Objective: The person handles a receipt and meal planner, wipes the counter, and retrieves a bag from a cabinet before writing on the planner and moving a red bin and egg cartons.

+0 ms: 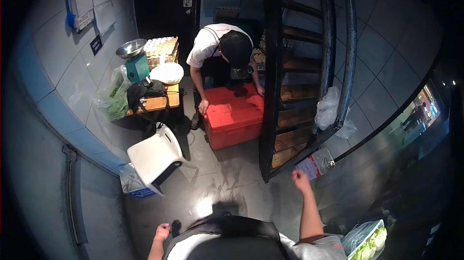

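At the bottom left, my left hand (163, 231) hangs over the floor beside my body, its fingers curled; whether anything is inside is too small to tell. My right hand (300, 179) is raised near the foot of the staircase, fingers bent together, just left of a red and white packet (314, 163). Ahead, another person (218, 47) in a light shirt and dark cap bends over a closed red cooler box (234, 115), with both hands on its lid edges.
A white chair (153, 154) stands left, beside a wooden table (157, 103) bearing a scale (137, 66), egg trays (162, 48) and bags. The dark staircase (302, 66) rises right of the cooler. Bagged green vegetables (369, 243) lie at the lower right.
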Motion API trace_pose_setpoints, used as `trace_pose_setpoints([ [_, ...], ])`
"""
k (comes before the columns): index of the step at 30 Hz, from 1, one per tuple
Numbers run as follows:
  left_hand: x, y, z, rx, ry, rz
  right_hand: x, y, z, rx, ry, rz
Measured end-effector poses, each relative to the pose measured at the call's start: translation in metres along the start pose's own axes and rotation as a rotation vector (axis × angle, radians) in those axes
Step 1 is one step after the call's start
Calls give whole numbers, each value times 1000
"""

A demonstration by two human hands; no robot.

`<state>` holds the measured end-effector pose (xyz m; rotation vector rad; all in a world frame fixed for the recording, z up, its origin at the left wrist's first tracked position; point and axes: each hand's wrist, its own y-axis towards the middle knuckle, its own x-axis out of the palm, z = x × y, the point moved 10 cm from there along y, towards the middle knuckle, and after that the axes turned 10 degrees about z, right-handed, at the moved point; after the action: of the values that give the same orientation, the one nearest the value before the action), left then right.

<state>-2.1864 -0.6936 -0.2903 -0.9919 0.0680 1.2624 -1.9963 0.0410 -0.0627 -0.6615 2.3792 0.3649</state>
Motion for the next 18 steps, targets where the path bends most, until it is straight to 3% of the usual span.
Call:
trace_pose_setpoints([
  [2, 16, -2, 36, 8, -123, 5, -38, 45, -69, -162, -48, 126],
  [3, 24, -4, 45, 3, -119, 4, -36, 77, -61, -124, 36, 84],
  [4, 40, -7, 56, 2, -132, -67, -46, 102, -73, -265, -30, 158],
  [7, 80, 17, 48, 16, -151, -203, -106, 123, -214, -467, -207, 345],
  [9, 107, 37, 21, -89, -180, -377, -155, 141, -283, -628, -194, 591],
  [11, 114, 60, 51, -66, -150, -372, -199, 158, -335, -773, -343, 886],
  [13, 116, 80, 75, -51, -102, -352, -238, 182, -375, -781, -489, 1119],
  [18, 111, 136, 160, -2, -7, -297, -296, 269, -403, -509, -659, 1352],
])
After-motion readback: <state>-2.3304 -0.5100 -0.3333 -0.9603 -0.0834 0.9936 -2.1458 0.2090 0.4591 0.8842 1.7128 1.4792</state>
